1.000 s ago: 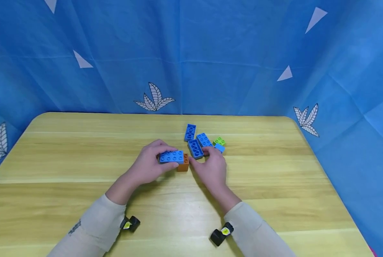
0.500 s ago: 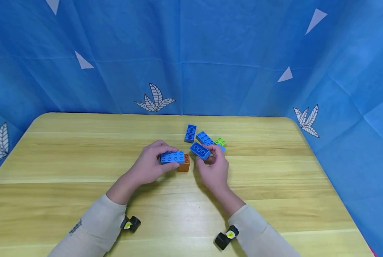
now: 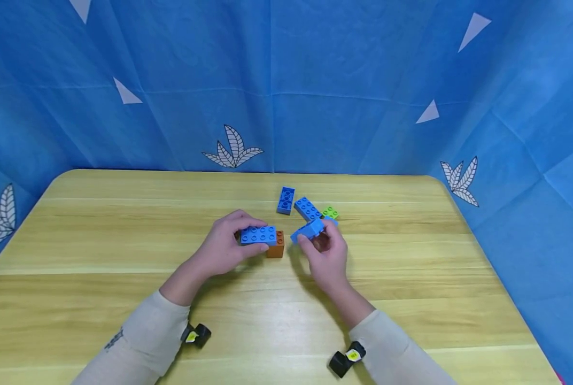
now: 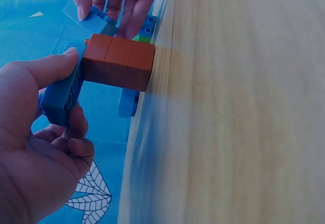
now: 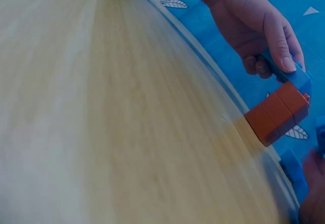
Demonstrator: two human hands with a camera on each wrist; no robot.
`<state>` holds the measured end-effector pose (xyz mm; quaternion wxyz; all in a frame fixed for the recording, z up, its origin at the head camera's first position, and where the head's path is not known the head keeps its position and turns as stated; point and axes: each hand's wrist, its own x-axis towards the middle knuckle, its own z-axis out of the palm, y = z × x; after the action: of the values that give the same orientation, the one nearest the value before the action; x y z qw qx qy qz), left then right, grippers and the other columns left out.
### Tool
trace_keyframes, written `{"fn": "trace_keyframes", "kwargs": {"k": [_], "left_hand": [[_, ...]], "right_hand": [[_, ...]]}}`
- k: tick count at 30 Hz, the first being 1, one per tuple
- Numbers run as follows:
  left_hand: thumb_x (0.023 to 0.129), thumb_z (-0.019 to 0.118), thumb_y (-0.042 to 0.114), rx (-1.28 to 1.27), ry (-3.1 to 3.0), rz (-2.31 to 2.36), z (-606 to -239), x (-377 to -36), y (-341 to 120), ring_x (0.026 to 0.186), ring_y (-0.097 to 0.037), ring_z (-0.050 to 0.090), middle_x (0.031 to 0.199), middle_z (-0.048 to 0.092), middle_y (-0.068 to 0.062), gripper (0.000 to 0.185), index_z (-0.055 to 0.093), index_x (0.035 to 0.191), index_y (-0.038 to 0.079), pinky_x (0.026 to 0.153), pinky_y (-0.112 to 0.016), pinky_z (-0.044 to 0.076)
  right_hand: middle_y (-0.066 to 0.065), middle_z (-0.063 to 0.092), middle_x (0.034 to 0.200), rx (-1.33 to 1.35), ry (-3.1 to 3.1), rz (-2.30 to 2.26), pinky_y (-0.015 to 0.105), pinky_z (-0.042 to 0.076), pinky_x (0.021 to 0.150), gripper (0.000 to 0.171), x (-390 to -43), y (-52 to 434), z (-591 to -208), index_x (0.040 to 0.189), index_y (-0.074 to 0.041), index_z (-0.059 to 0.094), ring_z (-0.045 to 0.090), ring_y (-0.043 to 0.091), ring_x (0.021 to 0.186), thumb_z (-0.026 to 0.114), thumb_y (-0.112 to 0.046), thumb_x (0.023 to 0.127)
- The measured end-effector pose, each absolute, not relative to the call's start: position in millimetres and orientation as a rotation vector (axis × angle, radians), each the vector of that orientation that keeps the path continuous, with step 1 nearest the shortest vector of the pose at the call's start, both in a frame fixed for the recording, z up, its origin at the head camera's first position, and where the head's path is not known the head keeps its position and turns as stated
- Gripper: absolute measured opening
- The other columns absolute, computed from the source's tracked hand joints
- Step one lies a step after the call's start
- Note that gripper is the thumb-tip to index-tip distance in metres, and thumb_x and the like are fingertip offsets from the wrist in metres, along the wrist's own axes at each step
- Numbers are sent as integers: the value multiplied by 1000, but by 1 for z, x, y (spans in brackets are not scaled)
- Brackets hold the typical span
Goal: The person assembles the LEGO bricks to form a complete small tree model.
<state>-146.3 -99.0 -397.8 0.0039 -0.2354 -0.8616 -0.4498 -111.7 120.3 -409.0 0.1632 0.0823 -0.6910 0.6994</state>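
My left hand [image 3: 225, 245] grips a blue brick [image 3: 257, 236], studs up, between thumb and fingers. This brick sits on top of a stack of three orange-brown bricks [image 4: 119, 61] standing on the table, and overhangs it to the left. Two orange-brown studs show at the right of the blue brick in the head view. To the right of the stack, my right hand [image 3: 328, 259] pinches a second blue brick [image 3: 308, 230], raised and tilted. A gap separates it from the stack.
Behind the hands lie a blue brick [image 3: 285, 200] with its hollow side up, a blue brick [image 3: 308, 208] with studs up and a green brick [image 3: 330, 212]. Another light blue piece is mostly hidden by the right hand. A blue curtain [image 3: 344, 80] hangs beyond the wooden table [image 3: 123, 224].
My right hand has picked up the hollow-side-up blue brick, drawn it slightly right and turned it so its hollow side no longer faces up. The left hand has stayed on its brick.
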Motion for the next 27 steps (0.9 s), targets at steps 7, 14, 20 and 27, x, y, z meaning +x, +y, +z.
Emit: {"fn": "trace_keyframes", "kwargs": {"k": [7, 14, 20, 27], "left_hand": [[77, 79, 33, -717, -2701, -1441, -399, -146, -100, 84, -13, 51, 98, 57, 10, 37, 69, 111, 23, 68, -33, 44], [77, 79, 32, -717, -2692, -1468, -399, -146, -101, 86, -13, 51, 98, 56, 10, 37, 69, 111, 24, 69, -33, 45], [78, 78, 33, -712, -2694, -1473, -399, -146, -101, 86, -13, 50, 99, 56, 9, 37, 69, 112, 23, 68, -34, 44], [78, 78, 31, -722, -2684, -1476, -400, -147, -101, 82, -13, 48, 97, 55, 9, 37, 69, 113, 23, 65, -33, 43]], "right_hand": [[19, 56, 100, 320, -2037, 2053, 27, 51, 70, 29, -109, 126, -408, 113, 12, 57, 57, 20, 82, 60, 12, 85], [19, 50, 127, 397, -2190, 2110, 32, 49, 83, 41, -110, 133, -407, 132, 3, 48, 55, 26, 102, 56, 4, 91], [20, 62, 105, 403, -2178, 2183, 27, 52, 70, 33, -113, 137, -408, 117, 6, 52, 60, 23, 83, 63, 5, 86], [21, 60, 102, 569, -2174, 2136, 25, 50, 68, 33, -117, 136, -403, 115, 10, 56, 57, 22, 81, 65, 8, 83]]}}
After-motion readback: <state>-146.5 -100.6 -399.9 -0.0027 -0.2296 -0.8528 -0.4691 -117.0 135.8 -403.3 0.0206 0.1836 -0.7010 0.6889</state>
